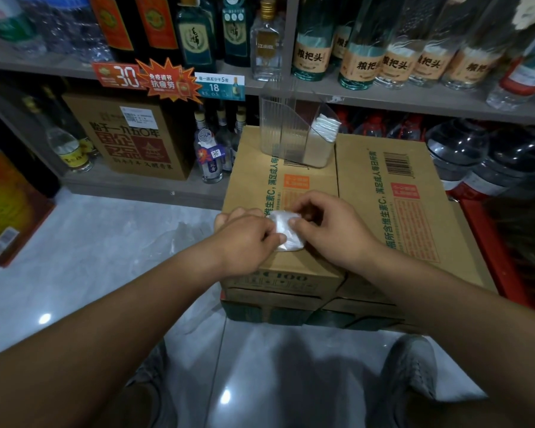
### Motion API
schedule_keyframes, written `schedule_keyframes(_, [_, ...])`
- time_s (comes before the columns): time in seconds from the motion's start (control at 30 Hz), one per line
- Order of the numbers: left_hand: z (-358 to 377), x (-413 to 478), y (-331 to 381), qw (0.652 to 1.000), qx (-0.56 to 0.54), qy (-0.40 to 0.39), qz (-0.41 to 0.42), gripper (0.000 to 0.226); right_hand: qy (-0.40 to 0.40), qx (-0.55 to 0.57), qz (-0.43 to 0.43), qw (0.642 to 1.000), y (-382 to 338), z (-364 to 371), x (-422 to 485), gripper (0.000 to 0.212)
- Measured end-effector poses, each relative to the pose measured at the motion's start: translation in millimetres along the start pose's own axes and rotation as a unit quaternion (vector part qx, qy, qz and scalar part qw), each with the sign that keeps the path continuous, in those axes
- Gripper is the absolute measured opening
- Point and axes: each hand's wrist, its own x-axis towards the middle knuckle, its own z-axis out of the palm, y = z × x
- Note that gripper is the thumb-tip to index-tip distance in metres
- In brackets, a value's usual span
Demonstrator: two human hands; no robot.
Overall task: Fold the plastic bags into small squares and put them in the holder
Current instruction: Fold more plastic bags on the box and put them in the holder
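Left hand (pixel 247 242): pinching folded bag (pixel 286 233) at its 9 o'clock edge.
Right hand (pixel 331 233): gripping its 3 o'clock edge.
Crease: press flat, corners square.
Holder (pixel 278 131): 12 o'clock, on box (pixel 254 168).

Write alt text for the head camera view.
A person's left hand and right hand pinch a small folded plastic bag on top of a cardboard box. A clear holder with folded bags stands at the box's far end, in front of shelves of bottles.
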Motion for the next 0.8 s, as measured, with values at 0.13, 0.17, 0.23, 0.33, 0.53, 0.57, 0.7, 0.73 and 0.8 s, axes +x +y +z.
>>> schedule_keyframes(0.13, [-2, 0, 0, 1.000, 0.010, -0.007, 0.005, 0.037, -0.026, -0.051, -0.032, 0.998, -1, -1, 7, 0.006])
schedule_keyframes(0.17, [-1, -2, -1, 1.000, 0.008, 0.003, 0.010, 0.035, -0.034, -0.057, -0.037, 0.997, -3, -1, 8, 0.005])
schedule_keyframes(0.23, [0, -7, -2, 0.999, -0.018, 0.040, 0.018, 0.025, -0.045, -0.071, -0.051, 0.995, -6, -2, 10, 0.005])
schedule_keyframes(0.33, [1, -18, -6, 0.989, -0.098, 0.103, 0.037, 0.019, -0.057, -0.103, -0.058, 0.991, -6, -1, 11, 0.006])
schedule_keyframes(0.53, [15, -40, -27, 0.971, -0.063, 0.124, 0.194, 0.035, -0.109, -0.114, -0.066, 0.985, -11, 0, -4, 0.013])
schedule_keyframes(0.57, [17, -42, -29, 0.970, -0.051, 0.117, 0.205, 0.039, -0.112, -0.113, -0.069, 0.985, -12, 0, -7, 0.012])
schedule_keyframes(0.7, [22, -47, -30, 0.970, -0.017, 0.125, 0.209, 0.040, -0.120, -0.107, -0.082, 0.984, -12, 2, -15, 0.008])
schedule_keyframes(0.73, [22, -46, -29, 0.970, -0.017, 0.126, 0.205, 0.039, -0.120, -0.106, -0.084, 0.983, -11, 2, -17, 0.007])
schedule_keyframes(0.8, [21, -45, -27, 0.971, -0.018, 0.129, 0.201, 0.038, -0.105, -0.113, -0.091, 0.984, -7, 3, -19, 0.007])
